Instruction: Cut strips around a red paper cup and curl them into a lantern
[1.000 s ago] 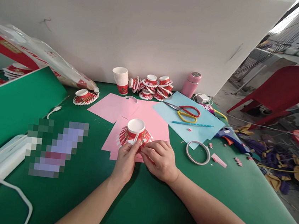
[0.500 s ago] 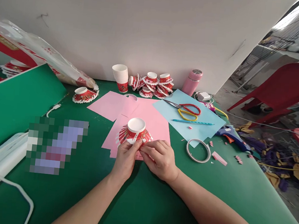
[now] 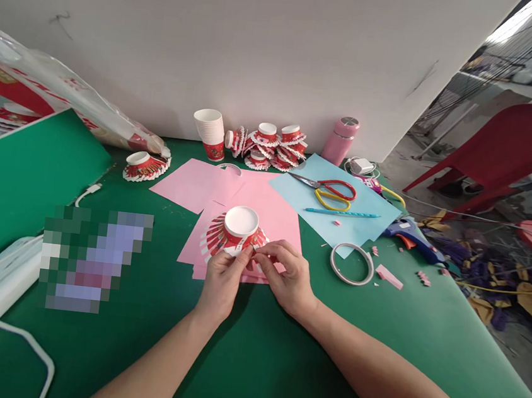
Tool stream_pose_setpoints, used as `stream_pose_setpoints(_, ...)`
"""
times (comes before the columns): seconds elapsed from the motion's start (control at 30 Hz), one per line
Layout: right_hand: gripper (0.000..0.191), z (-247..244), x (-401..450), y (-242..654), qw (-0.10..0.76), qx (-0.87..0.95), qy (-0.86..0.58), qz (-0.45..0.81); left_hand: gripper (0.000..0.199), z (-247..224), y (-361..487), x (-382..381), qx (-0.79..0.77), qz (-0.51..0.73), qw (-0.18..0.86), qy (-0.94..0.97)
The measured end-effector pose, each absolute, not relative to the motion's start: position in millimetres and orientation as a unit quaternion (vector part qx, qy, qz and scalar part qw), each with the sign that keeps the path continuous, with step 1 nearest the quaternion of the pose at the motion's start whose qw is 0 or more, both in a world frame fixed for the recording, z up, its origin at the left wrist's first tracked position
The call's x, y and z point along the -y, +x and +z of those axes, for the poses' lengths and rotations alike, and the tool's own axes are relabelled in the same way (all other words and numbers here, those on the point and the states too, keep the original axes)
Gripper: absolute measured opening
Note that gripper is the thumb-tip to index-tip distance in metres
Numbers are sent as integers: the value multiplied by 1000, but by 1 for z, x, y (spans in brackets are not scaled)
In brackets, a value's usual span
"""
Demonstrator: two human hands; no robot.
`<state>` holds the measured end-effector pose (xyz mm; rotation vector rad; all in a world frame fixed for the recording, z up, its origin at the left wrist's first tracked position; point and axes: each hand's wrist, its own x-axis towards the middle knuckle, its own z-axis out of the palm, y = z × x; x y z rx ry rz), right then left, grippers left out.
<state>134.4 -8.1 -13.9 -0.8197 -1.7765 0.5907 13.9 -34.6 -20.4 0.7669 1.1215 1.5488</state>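
Note:
A red paper cup (image 3: pixel 241 222) with its sides cut into splayed strips stands base up over pink paper (image 3: pixel 270 202). My left hand (image 3: pixel 223 277) pinches the near strips of this cup, thumb on top. From the right, my right hand (image 3: pixel 286 274) has thumb and index finger pressed together at a strip on the cup's near right edge. The fingertips of both hands almost meet there, and they hide part of the strips.
Behind are stacked white cups (image 3: pixel 210 131), several cut cups (image 3: pixel 266 134) and a pink bottle (image 3: pixel 341 140). Scissors (image 3: pixel 333 190) and a pen (image 3: pixel 343 213) lie on blue paper (image 3: pixel 370 203). Right of my hands are a tape roll (image 3: pixel 351 264) and a glue gun (image 3: pixel 416 239).
The right fingers have shifted and now pinch more narrowly by the cup's edge. More splayed strips show at the cup's left. The whole view has moved slightly.

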Motion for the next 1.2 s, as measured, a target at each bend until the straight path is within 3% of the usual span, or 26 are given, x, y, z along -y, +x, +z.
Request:
stream_pose_setpoints(0.93,10,-13,5,128,515,622,-422,413,23,-22,16,36,-486,637,505,321)
stream_pose_setpoints(1.2,31,-16,-1,129,466,529,-415,576,25,-16,16,33,-470,629,535,313)
